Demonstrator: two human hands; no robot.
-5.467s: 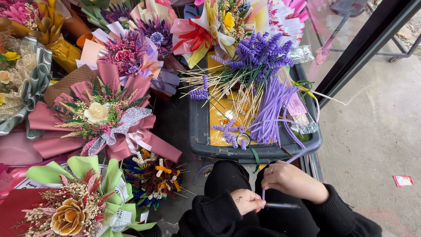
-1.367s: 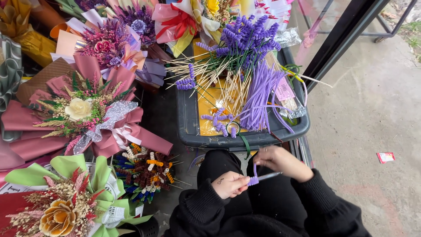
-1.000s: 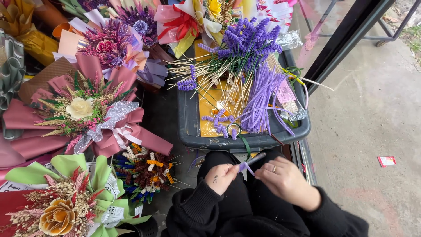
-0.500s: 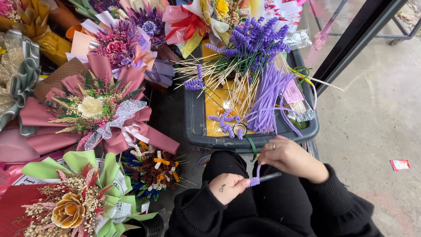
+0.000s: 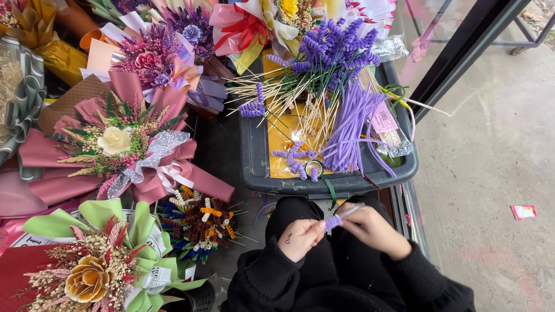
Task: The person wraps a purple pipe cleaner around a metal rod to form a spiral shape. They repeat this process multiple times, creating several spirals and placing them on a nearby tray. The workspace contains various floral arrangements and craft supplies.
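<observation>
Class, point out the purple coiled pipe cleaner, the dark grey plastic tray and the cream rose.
Purple coiled pipe cleaner [image 5: 332,222], head view, coil.
Dark grey plastic tray [image 5: 347,184], head view, near rim.
Cream rose [image 5: 114,140], head view, bloom.

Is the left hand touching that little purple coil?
Touching. The head view shows the left hand pinching the purple coil at its fingertips, with no gap between them.

Grey concrete floor [image 5: 491,156] fills the frame's right before me. A black metal post [image 5: 462,49] crosses the upper right in daylight.
</observation>
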